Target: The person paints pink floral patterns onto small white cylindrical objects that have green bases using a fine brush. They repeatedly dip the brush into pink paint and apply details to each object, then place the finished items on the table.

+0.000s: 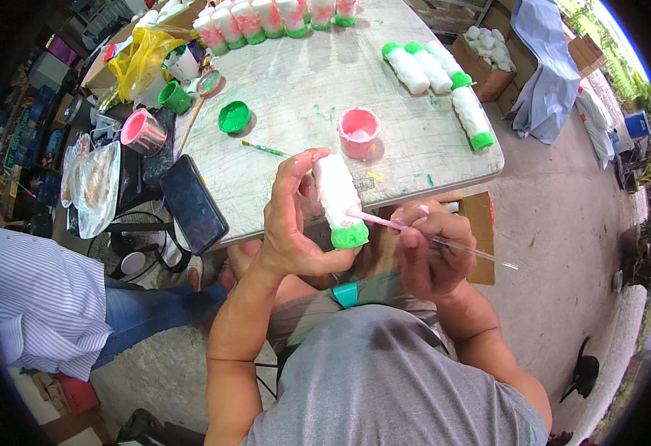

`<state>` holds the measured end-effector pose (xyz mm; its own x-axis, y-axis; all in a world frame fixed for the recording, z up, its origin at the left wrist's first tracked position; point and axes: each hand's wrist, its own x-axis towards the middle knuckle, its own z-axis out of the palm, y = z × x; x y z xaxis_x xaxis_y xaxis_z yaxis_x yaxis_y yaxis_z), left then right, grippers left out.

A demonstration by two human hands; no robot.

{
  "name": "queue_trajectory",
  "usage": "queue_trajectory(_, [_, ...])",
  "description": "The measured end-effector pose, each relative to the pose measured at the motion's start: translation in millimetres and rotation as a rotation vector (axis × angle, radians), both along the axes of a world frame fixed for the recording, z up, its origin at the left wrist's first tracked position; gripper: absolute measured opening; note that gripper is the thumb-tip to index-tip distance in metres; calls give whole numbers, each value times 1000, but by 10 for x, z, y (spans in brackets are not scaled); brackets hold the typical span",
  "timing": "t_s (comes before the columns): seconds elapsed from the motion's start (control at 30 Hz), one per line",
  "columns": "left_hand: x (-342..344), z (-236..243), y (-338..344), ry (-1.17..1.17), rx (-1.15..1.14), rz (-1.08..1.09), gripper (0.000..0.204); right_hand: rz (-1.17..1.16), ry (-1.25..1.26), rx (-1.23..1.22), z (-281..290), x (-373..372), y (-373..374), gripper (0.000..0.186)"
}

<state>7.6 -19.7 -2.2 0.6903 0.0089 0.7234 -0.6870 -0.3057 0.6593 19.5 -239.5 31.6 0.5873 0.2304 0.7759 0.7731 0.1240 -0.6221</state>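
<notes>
My left hand (290, 223) grips a bumpy white cylinder (330, 186) with a green end toward me, my fingertips at its far end. My right hand (441, 253) holds a slim brush with a clear handle (495, 260), its pink-coated tip resting on the cylinder just above the green band, where some pink shows. Just beyond the cylinder on the table (296, 89) stands a cup of pink paint (359, 143). A green-handled brush (266, 149) and a shallow container of green paint (233, 117) lie to the left of it.
Painted cylinders (288, 16) line the far edge; several white-and-green ones (407, 67) lie at the right. A phone (192, 204), pink can (143, 132), green cup (174, 98) and yellow bag (132, 63) are at the left, near another person (50, 297). Boxes (481, 63) stand beyond the table.
</notes>
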Motion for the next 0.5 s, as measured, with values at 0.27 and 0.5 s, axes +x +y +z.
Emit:
queue_trajectory(0.27, [0,25,-3,3,5,10,115,20,-24,-5,-71,10,-16,20])
queue_trajectory(0.5, [10,-3,0,-1,-64,-18,114,38,-43,21,-46,18,-45,23])
